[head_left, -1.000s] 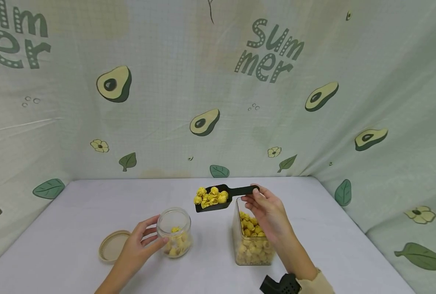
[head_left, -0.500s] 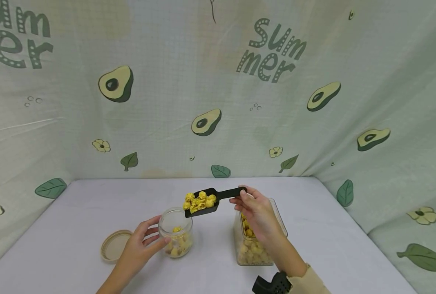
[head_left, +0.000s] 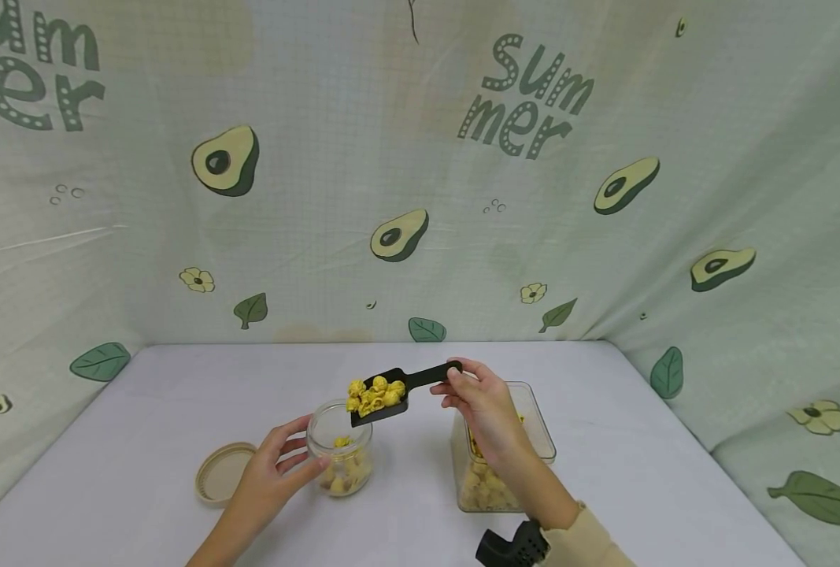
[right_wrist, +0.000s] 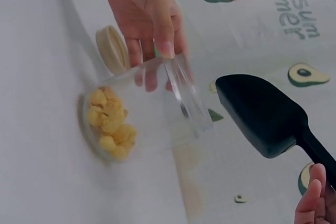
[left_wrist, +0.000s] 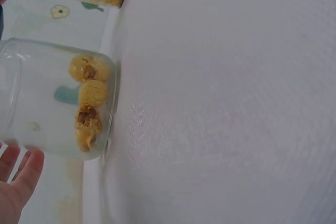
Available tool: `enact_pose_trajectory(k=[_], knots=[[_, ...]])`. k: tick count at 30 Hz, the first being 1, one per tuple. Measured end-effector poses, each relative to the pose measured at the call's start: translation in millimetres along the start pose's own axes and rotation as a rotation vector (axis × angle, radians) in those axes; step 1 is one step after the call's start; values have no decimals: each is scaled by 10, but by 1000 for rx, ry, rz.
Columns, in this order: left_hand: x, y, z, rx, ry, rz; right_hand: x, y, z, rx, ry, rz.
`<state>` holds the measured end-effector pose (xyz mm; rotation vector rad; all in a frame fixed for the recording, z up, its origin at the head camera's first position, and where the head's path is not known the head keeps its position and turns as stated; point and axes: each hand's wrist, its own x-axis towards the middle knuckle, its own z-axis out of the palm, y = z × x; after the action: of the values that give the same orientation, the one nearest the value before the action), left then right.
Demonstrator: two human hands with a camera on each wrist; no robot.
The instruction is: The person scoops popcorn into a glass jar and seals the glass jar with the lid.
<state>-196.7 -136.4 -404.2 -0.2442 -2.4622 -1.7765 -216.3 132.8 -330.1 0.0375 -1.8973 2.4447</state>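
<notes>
My right hand (head_left: 482,405) holds a black scoop (head_left: 423,378) by the end of its handle. Yellow popcorn (head_left: 375,396) is heaped in the scoop, whose front edge reaches over the rim of a clear glass jar (head_left: 361,431). Round the jar's left side, my left hand (head_left: 278,461) grips it with thumb and fingers. The jar stands upright, a few popcorn pieces (right_wrist: 109,116) at its bottom. In the right wrist view the scoop's dark underside hides its load. Behind my right wrist is a clear square container (head_left: 465,480) of popcorn, partly covered by the forearm.
A round beige lid (head_left: 224,472) lies on the white table (head_left: 200,394) left of the jar, close to my left wrist. A printed cloth (head_left: 306,157) hangs along the back and sides. A black wrist device (head_left: 512,545) sits on my right forearm.
My right hand has carried the loaded scoop left and slightly down, from beside the square container to over the jar's rim. My left hand and the jar stay in place.
</notes>
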Motion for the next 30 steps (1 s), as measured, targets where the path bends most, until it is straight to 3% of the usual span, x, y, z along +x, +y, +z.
enact_pose_trajectory(k=[12, 30], knots=[[-1, 6, 5, 1, 5, -12, 5, 14, 102, -192, 13, -77], [3, -30, 6, 1, 11, 22, -51, -40, 192, -335, 4, -139]])
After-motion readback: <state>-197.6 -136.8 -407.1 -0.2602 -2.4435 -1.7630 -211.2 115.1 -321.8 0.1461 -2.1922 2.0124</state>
